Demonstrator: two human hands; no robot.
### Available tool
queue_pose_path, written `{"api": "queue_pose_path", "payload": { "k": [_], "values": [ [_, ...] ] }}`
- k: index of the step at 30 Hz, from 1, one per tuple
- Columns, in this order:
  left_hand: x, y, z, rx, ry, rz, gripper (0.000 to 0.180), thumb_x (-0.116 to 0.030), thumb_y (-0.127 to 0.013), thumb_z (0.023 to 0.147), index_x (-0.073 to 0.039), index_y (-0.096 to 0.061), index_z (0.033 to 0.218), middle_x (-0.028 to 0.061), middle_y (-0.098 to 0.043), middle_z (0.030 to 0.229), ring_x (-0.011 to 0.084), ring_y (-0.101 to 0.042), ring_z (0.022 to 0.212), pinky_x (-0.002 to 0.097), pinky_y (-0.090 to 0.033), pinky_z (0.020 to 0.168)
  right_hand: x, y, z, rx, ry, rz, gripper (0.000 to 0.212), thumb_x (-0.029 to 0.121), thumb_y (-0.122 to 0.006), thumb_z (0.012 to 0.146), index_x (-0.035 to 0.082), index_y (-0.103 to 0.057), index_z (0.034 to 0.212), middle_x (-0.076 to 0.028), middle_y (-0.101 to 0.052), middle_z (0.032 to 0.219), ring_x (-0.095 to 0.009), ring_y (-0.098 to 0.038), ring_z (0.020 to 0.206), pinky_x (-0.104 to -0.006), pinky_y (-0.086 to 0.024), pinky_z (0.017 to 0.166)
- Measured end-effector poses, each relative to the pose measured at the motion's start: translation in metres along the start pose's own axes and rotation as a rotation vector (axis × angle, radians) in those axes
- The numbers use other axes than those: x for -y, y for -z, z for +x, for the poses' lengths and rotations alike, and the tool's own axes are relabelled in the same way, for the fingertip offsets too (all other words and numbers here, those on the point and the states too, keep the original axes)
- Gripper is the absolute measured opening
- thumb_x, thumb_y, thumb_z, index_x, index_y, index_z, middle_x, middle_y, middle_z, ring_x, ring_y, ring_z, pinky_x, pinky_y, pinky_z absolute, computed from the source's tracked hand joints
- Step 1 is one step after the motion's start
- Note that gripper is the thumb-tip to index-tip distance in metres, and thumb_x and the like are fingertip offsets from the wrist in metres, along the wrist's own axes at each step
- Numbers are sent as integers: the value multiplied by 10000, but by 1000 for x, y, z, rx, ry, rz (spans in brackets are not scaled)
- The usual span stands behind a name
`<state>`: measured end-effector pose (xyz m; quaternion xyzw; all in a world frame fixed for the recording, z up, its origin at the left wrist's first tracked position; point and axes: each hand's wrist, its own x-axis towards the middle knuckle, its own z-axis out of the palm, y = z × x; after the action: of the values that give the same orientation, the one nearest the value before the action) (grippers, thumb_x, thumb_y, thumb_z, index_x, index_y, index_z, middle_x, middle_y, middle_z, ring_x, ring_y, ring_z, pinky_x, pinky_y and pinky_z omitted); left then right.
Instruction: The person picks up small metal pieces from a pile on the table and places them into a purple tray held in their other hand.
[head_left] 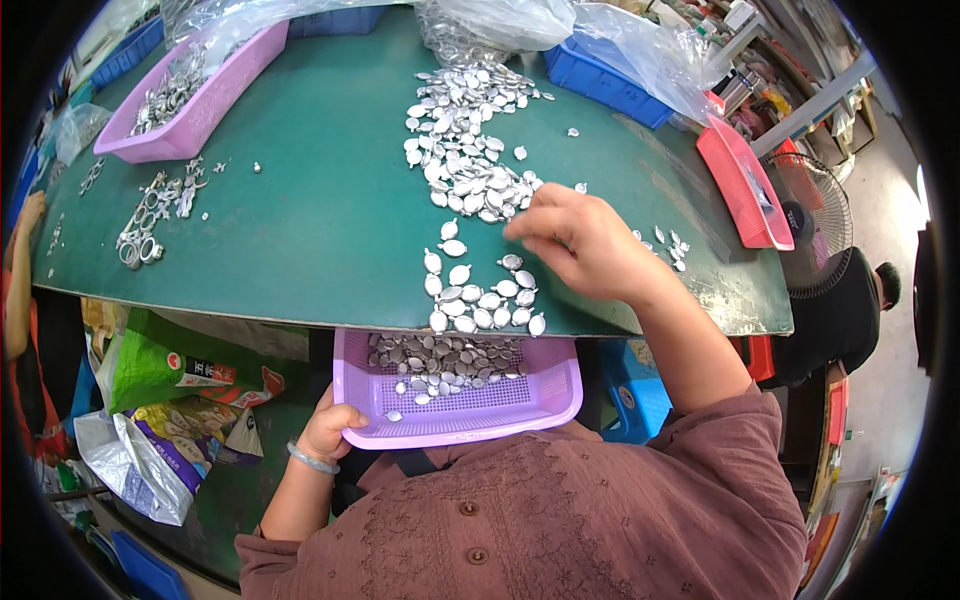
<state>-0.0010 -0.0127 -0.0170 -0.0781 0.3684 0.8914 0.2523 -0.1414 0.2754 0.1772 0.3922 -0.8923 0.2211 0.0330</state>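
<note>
My left hand is closed on the left front corner of a purple plastic basket, its thumb over the rim. The basket sits against the table's near edge at my lap, with many small silver oval pieces inside. Over the table, my right hand is bent with its fingers drawn together; anything between the fingertips is hidden. The fingers are beside the lower end of a long pile of silver oval pieces with small tabs. Between that pile and the basket lies a looser group of the ovals.
A pink-purple basket of metal parts stands far left, near loose ring-shaped pieces. Clear plastic bags and a blue crate are at the back. A red tray and fan are at right. Sacks lie below left.
</note>
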Motion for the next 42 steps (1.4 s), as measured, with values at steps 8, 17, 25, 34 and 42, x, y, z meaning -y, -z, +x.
{"api": "queue_pose_path", "payload": {
  "k": [8,17,25,34,42],
  "values": [
    [4,6,0,-3,-6,1,739,-22,-534,524,53,-376,1242,172,-533,1128,294,-543,1031,371,-421,921,-4,-2,5,-28,-68,-112,91,81,-582,760,60,-639,828,-93,-555,796,-289,-564,777,-382,-452,666],
    [3,6,0,-11,-1,26,743,-29,-530,519,57,-377,1242,172,-535,1128,290,-543,1032,367,-426,915,0,-14,32,-115,-196,-102,75,121,-614,745,51,-614,770,-92,-556,792,-291,-562,769,-383,-447,688],
    [3,5,-1,-16,-5,23,733,-34,-529,520,63,-387,1232,174,-539,1118,292,-551,1017,366,-434,906,-11,-1,30,-54,-160,-101,47,95,-616,732,57,-619,760,-96,-562,772,-298,-564,756,-380,-447,679],
    [3,6,-1,-18,0,21,720,-21,-533,523,67,-390,1223,177,-542,1110,295,-554,1010,368,-437,902,-11,-4,27,-51,-135,-80,55,96,-618,736,51,-624,768,-97,-555,772,-293,-563,770,-371,-453,681],
    [4,8,-1,-15,5,29,719,-25,-537,525,65,-390,1223,176,-540,1114,297,-550,1015,372,-433,906,-16,0,19,12,-72,-137,66,34,-595,749,8,-627,800,-108,-558,764,-291,-560,720,-353,-446,643]
  ]
}}
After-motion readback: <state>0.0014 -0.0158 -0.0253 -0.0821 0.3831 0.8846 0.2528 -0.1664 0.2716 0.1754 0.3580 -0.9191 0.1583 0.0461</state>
